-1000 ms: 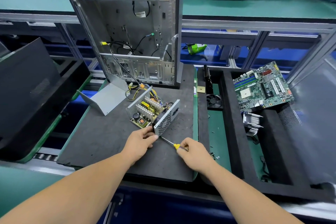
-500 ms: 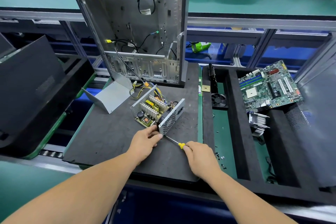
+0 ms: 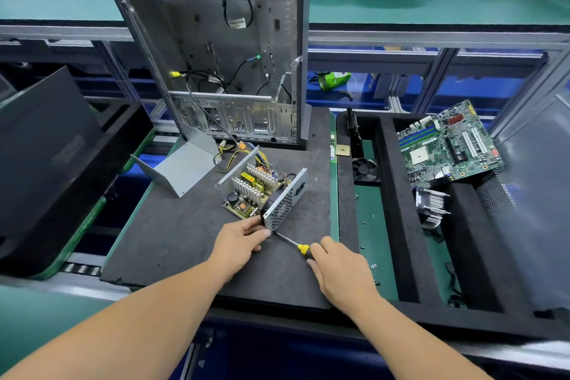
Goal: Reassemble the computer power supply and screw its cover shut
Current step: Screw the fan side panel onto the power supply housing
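Both hands' fingers [image 3: 257,230] meet power supply [image 3: 262,191] corner.

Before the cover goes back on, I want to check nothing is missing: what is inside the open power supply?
Inside the power supply: a circuit board with finned heatsinks, a black capacitor and yellow parts. The perforated end panel hides what sits just behind it.
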